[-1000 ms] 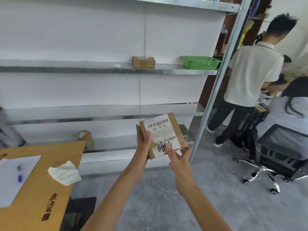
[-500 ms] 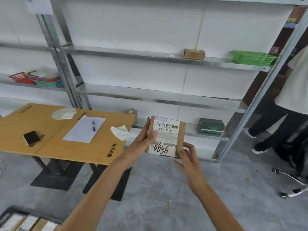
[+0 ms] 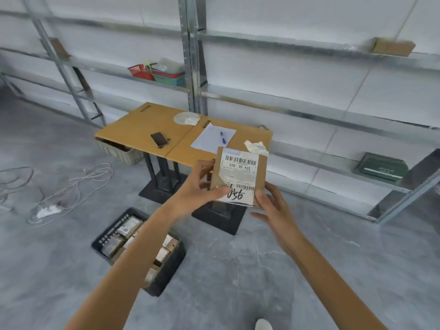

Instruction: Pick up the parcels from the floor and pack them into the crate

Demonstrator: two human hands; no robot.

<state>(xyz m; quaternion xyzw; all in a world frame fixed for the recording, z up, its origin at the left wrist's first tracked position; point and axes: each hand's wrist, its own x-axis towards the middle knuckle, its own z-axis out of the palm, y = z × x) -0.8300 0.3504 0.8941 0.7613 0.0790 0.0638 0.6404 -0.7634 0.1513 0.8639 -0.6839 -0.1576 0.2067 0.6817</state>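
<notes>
Fingers [image 3: 205, 166] of left hand [image 3: 201, 186] curled round the left edge of a parcel [image 3: 260, 172], thumb laid across the lower front: a firm grasp. Fingers of right hand [image 3: 272, 207] close to straight, tips against the parcel's lower right corner, thumb splayed out to the side; touching, not clasping. Parcel held upright in the air between both hands, in front of the tabletop edge, well above the floor, up and right of the crate.

Flat rectangular box of matt brown cardboard, front mostly covered by a white paper label [image 3: 239, 173] torn at its lower left. Two barcodes printed on it. Reads "530- D5 A32" in black type, with "56" scrawled in thick black marker at the bottom, the stroke before it partly under the thumb. Smaller print too blurred to read.

Under the left forearm, on the mottled grey floor [image 3: 238, 270], a black slotted plastic crate [image 3: 166, 279] packed with more brown labelled parcels [image 3: 126, 228].

Beyond the hands, tan wooden tabletop [image 3: 142, 125] on black pedestal bases, carrying a dark phone [image 3: 159, 139], a white sheet [image 3: 209, 141] with a blue pen [image 3: 222, 137], and crumpled white tissue [image 3: 256, 146].

Behind, grey metal shelving [image 3: 309, 108] along a white wall: stacked red and teal baskets [image 3: 166, 72], a dark green box [image 3: 381, 166], a small cardboard box [image 3: 392, 46] up high. White cables [image 3: 71, 186] looped on the floor at left.
</notes>
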